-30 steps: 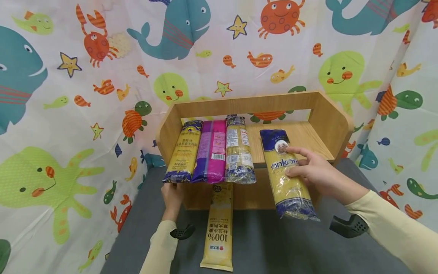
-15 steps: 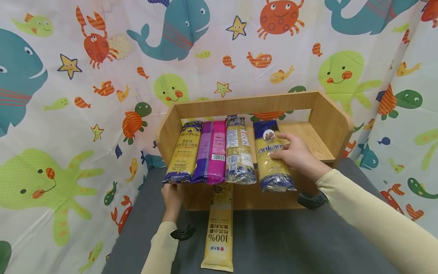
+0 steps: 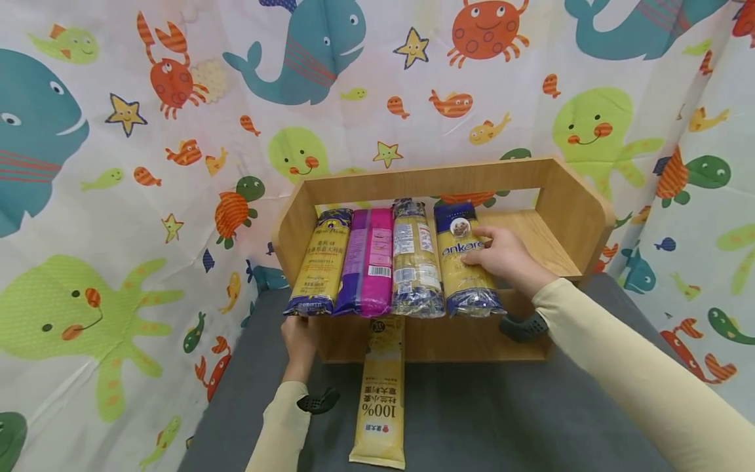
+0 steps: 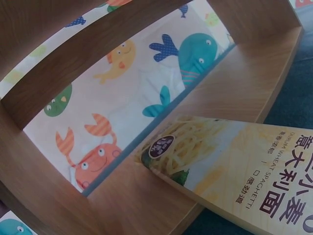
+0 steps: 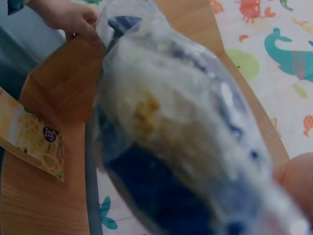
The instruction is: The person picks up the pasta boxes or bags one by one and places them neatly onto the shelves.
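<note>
My right hand (image 3: 506, 255) grips a yellow and blue "ankara" pasta pack (image 3: 468, 275), thumb on its front and fingers at its right side. The pack leans on the upper board of a wooden shelf (image 3: 545, 242), its lower end jutting past the front edge. In the right wrist view, that clear-wrapped end (image 5: 171, 117) looms large and blurred. My left hand (image 3: 301, 344) holds the shelf at its left side, below a yellow spaghetti pack (image 3: 321, 262); its fingertips are partly hidden. Right of that pack lie a pink and purple pack (image 3: 368, 262) and a clear-wrapped pack (image 3: 415, 262).
On the lower board lies a long yellow spaghetti pack (image 3: 380, 393), sticking out over the grey table (image 3: 501, 419). The shelf's right side panel (image 3: 575, 210) rises beyond my right hand. A curtain printed with sea animals (image 3: 194, 131) hangs behind.
My right hand has carried the ankara pack left and back onto the upper board, beside the clear-wrapped pack. My left hand has stayed at the shelf's left side.
</note>
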Demonstrator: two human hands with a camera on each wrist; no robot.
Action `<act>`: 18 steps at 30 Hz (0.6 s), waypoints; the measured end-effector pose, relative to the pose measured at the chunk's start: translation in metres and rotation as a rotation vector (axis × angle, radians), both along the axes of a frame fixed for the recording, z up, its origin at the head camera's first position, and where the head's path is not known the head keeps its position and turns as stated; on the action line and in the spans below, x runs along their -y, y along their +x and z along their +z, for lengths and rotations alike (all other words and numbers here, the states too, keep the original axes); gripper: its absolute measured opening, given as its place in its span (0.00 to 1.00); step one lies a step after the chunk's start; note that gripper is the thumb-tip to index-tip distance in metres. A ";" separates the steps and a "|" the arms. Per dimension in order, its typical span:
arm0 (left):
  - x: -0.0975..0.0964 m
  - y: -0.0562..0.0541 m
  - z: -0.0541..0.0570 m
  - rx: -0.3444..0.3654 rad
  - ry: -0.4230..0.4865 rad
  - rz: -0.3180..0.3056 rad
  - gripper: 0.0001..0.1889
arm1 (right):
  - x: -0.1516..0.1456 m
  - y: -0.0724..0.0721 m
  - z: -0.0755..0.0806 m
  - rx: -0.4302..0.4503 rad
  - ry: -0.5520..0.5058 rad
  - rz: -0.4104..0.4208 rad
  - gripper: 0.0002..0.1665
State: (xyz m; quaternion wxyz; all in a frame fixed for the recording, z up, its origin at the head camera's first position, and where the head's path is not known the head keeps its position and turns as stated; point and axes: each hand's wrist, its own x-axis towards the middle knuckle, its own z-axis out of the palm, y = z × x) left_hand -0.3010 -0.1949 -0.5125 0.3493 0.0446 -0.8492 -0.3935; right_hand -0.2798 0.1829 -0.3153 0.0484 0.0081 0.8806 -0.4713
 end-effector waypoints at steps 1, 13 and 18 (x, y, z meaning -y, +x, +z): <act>0.000 0.000 0.000 0.003 -0.004 -0.002 0.07 | 0.000 -0.001 0.000 -0.002 0.005 -0.001 0.47; 0.000 -0.001 0.003 0.041 0.009 -0.014 0.10 | 0.002 -0.007 -0.003 -0.035 0.080 0.025 0.46; 0.000 0.001 0.002 0.050 0.025 -0.017 0.11 | 0.004 -0.009 -0.004 -0.068 0.148 0.021 0.45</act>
